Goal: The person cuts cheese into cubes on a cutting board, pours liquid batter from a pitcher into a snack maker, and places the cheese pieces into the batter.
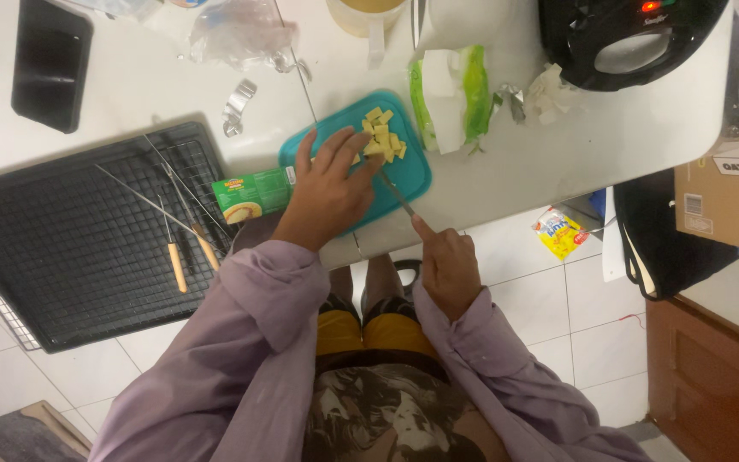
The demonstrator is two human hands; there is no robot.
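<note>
A teal cutting board (410,175) lies on the white table (575,145) near its front edge. Several pale yellow cubes (381,134) are piled on the board. My left hand (328,186) rests flat on the board, its fingertips touching the cubes. My right hand (445,263) is shut on a knife (395,193), forefinger along its back. The blade points toward the cubes, next to my left thumb.
A black wire rack (70,257) with skewers (183,224) overhangs the table at left. A small green box (251,195) lies beside the board. Behind are a green and white packet (448,98), a black appliance (626,38), a dark phone (49,62) and a plastic bag (237,32). A cardboard box (733,197) stands at right.
</note>
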